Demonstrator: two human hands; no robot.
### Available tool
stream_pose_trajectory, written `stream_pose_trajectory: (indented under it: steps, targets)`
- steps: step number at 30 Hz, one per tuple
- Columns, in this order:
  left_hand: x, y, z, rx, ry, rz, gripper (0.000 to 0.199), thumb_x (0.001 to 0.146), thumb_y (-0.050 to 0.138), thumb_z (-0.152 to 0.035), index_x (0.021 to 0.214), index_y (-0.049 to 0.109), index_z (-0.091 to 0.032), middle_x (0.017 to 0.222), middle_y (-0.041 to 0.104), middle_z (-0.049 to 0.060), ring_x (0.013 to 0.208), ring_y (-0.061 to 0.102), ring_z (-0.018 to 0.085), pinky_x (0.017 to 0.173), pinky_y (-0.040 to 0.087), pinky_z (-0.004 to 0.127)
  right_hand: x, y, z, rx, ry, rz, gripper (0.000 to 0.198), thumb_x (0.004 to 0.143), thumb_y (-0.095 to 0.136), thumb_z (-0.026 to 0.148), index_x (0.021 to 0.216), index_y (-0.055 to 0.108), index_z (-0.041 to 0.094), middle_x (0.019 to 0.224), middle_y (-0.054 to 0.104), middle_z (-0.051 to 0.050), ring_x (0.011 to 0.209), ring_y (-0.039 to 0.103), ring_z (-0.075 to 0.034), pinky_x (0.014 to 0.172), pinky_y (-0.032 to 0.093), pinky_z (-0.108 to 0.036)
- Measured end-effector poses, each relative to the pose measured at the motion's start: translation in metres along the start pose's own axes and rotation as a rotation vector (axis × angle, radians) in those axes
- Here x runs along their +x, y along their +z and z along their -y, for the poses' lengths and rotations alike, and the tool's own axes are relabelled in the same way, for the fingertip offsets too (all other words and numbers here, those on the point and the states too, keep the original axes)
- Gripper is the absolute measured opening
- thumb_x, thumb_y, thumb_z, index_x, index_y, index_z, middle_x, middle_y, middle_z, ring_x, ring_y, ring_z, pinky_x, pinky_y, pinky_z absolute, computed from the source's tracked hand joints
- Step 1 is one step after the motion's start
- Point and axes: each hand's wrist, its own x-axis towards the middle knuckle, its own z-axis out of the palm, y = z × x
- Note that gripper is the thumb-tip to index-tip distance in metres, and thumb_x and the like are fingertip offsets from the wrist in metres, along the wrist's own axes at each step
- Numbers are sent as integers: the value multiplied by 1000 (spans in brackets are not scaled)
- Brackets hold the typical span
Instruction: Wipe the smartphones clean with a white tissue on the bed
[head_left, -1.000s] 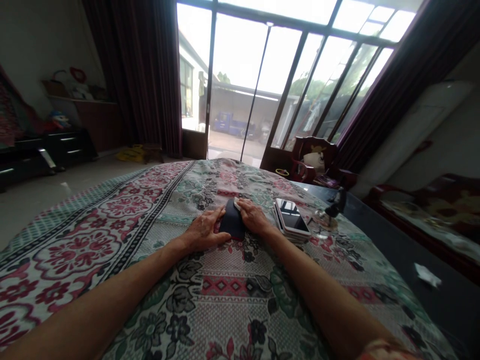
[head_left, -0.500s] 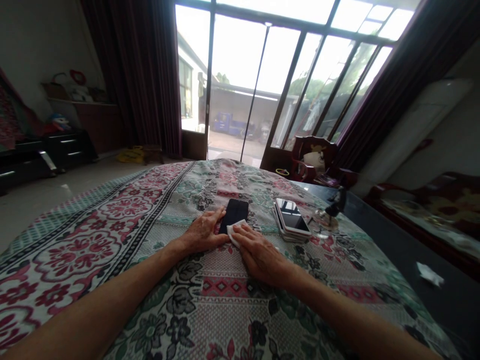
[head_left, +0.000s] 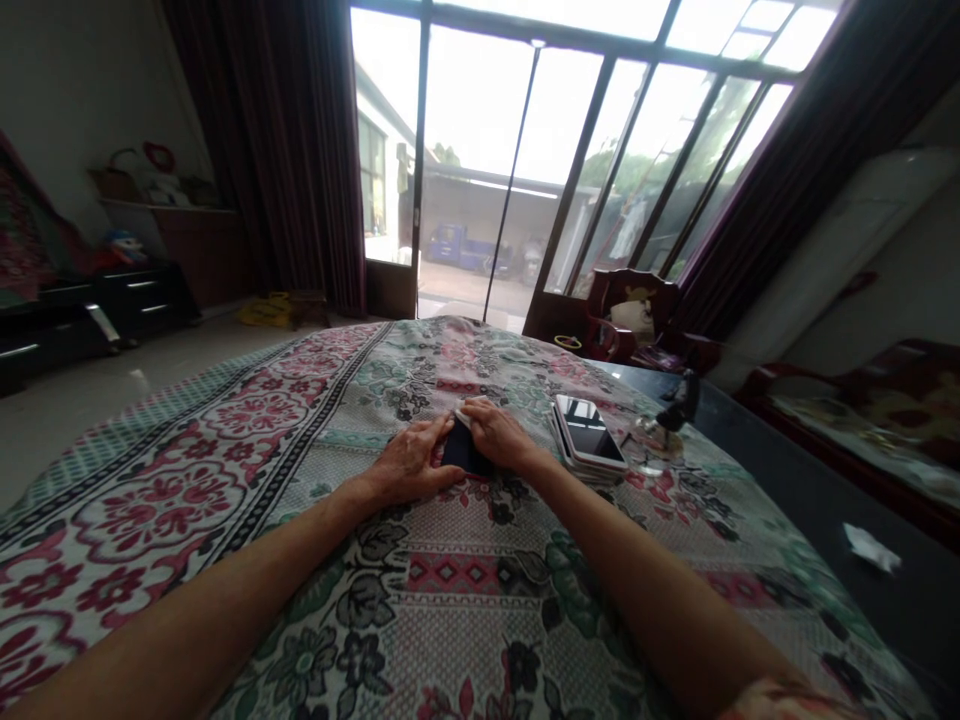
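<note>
A dark smartphone (head_left: 466,453) lies screen up on the patterned cloth in front of me. My left hand (head_left: 412,458) grips it along its left side, fingers at the upper left and thumb by the near edge. Over its far end, my right hand (head_left: 496,432) presses a folded white tissue (head_left: 463,415) against the screen. The right fingers hide most of the tissue and the phone's upper right part. To the right of that hand sits a stack of phones (head_left: 589,433), the top one white-framed.
A floral cloth (head_left: 450,620) covers the surface. Beyond the stack stands a small dark object (head_left: 679,402) on a clear base. A crumpled white tissue (head_left: 870,547) lies on the dark tabletop (head_left: 810,500) at right. Behind are a wooden chair (head_left: 630,310) and glass doors.
My right hand has slid the tissue from the phone's near end up to its far end. My left hand keeps its place on the phone's left side.
</note>
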Motion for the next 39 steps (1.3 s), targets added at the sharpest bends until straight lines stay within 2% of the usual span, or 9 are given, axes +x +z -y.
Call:
stream_pose_trajectory:
  steps: [4, 8, 12, 16, 22, 26, 29, 34, 39]
  targets:
    - [0, 1, -1, -36, -7, -25, 73, 74, 67, -44, 138, 48, -17, 140, 56, 16, 130, 51, 34, 111, 39, 49, 13, 2, -3, 16, 101, 5, 40, 95, 38, 12, 124, 64, 20, 140, 57, -7, 132, 49, -19, 111, 37, -34]
    - [-2, -3, -3, -79, -34, -74, 75, 70, 70, -44, 136, 50, -14, 128, 64, 15, 123, 56, 33, 106, 44, 47, 13, 5, -8, 38, 93, -20, 41, 96, 37, 14, 130, 60, 20, 143, 55, -5, 134, 47, -17, 112, 35, -33]
    - [-3, -9, 1, -75, 24, -67, 50, 69, 68, -39, 114, 66, -17, 118, 69, 12, 114, 61, 29, 103, 46, 46, 12, 9, -12, 58, 92, -56, 41, 96, 37, 15, 130, 60, 18, 141, 56, -7, 132, 48, -16, 111, 36, -31]
    - [-2, -12, 9, -99, 96, -38, 41, 73, 63, -35, 111, 69, -21, 121, 69, 10, 118, 60, 27, 107, 43, 45, 13, 10, -14, 43, 75, -66, 40, 94, 39, 13, 126, 63, 17, 138, 59, -8, 129, 51, -17, 109, 37, -30]
    - [-1, -11, 12, -84, 110, -27, 38, 72, 67, -37, 107, 72, -23, 123, 68, 9, 120, 59, 27, 106, 43, 45, 9, 4, -5, -50, -37, -53, 35, 88, 42, 8, 104, 71, 20, 121, 68, -8, 116, 57, -19, 100, 41, -31]
    - [-1, -12, 9, -81, 72, -48, 35, 69, 71, -39, 99, 73, -20, 119, 69, 11, 115, 61, 27, 103, 45, 43, 2, -7, 10, -95, -96, 15, 27, 85, 46, 8, 88, 70, 18, 103, 71, -8, 99, 60, -18, 90, 41, -28]
    - [-2, -13, 9, -73, 55, -56, 33, 67, 73, -40, 92, 72, -18, 109, 72, 11, 109, 62, 27, 102, 45, 43, -5, -20, 23, -109, -108, 114, 21, 82, 50, 9, 75, 68, 17, 92, 69, -7, 85, 58, -15, 79, 40, -25]
    - [0, -14, 12, -71, 72, -33, 31, 67, 71, -46, 83, 71, -20, 92, 72, 7, 102, 63, 26, 96, 47, 43, -17, -40, 42, -116, -166, 248, 19, 78, 55, 6, 71, 68, 17, 87, 65, -6, 79, 55, -13, 68, 37, -24]
    - [0, -14, 13, -56, 96, -39, 30, 68, 71, -47, 84, 69, -21, 93, 71, 7, 102, 63, 25, 97, 46, 44, -25, -50, 53, -97, -249, 321, 18, 76, 60, 7, 70, 71, 20, 78, 67, -3, 79, 56, -14, 71, 38, -24]
